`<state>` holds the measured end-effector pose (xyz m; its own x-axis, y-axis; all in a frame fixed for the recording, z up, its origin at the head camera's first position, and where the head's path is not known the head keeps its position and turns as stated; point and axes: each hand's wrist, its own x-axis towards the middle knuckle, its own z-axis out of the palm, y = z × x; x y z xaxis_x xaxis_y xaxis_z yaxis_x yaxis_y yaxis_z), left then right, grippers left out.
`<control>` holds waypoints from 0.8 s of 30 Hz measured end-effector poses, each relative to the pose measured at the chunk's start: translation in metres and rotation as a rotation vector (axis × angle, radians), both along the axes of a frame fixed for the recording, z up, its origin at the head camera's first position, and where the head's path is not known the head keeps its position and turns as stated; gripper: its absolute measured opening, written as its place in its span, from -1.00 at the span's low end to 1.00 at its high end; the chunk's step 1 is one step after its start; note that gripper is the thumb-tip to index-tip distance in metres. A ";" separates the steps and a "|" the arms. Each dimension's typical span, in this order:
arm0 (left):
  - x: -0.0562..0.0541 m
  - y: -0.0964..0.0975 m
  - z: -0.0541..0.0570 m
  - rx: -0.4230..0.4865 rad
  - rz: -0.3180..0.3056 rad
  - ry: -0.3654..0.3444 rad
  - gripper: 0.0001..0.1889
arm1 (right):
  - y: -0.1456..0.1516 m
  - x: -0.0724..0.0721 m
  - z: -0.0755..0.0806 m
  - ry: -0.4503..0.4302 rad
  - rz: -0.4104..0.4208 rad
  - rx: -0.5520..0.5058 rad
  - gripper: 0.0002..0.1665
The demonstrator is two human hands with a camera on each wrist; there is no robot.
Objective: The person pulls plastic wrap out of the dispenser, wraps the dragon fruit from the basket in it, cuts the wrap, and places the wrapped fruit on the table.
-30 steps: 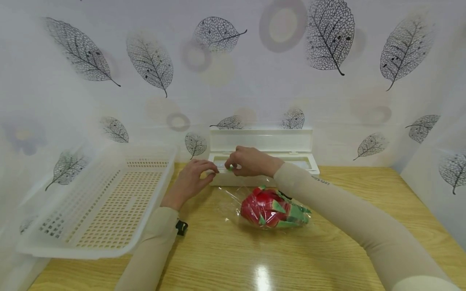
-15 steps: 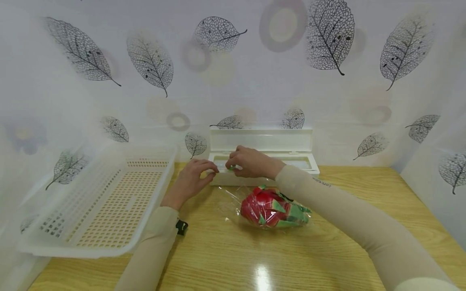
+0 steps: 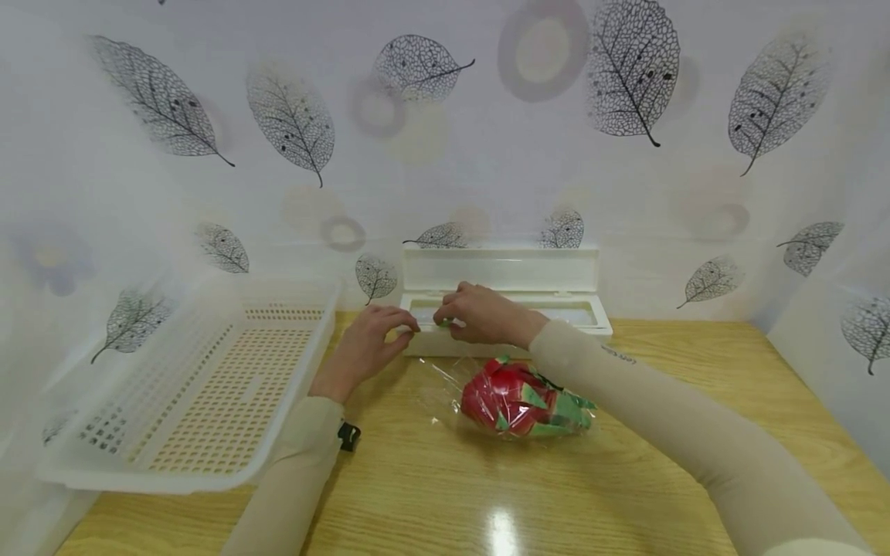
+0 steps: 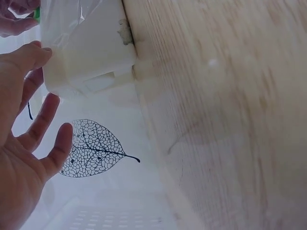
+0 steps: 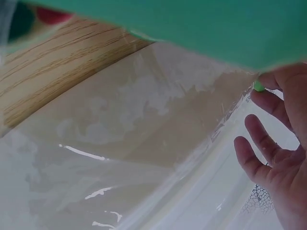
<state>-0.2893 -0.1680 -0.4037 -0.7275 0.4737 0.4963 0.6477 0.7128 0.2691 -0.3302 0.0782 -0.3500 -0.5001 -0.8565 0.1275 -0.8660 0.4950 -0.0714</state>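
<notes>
On tbl [image 3: 417,502], box [image 3: 501,270] lengthwise approx. L–R

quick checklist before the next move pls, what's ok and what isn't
1. Hinged white lid of the long white plastic box raised: ok, it stands open at the back.
2. Small green tab held: ok, the bare right hand pinches it.
3. Bare left hand at the box's left end: ok, fingertips at the front corner.
4. Clear plastic film cut free of the box: cannot tell, the right hand and sleeve hide part of the edge.
5. Film tucked snugly round the red-and-green dragon fruit: not ok, loose film spreads to its left.
6. White perforated plastic basket upright: ok, left of the box.
</notes>
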 end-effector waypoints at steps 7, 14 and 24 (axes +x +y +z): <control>0.002 0.003 0.002 -0.063 0.009 0.086 -0.88 | 0.002 0.003 0.000 0.038 -0.019 0.007 -0.69; 0.006 0.005 0.001 -0.132 0.066 0.105 -0.89 | 0.002 0.001 -0.001 0.026 -0.016 0.002 -0.70; 0.008 0.007 0.000 -0.179 0.109 0.145 -0.89 | 0.002 0.000 -0.003 0.030 -0.011 -0.006 -0.76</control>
<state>-0.2815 -0.1608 -0.4036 -0.7065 0.4857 0.5147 0.5869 0.8085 0.0426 -0.3305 0.0798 -0.3532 -0.5057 -0.8501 0.1473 -0.8621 0.5044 -0.0484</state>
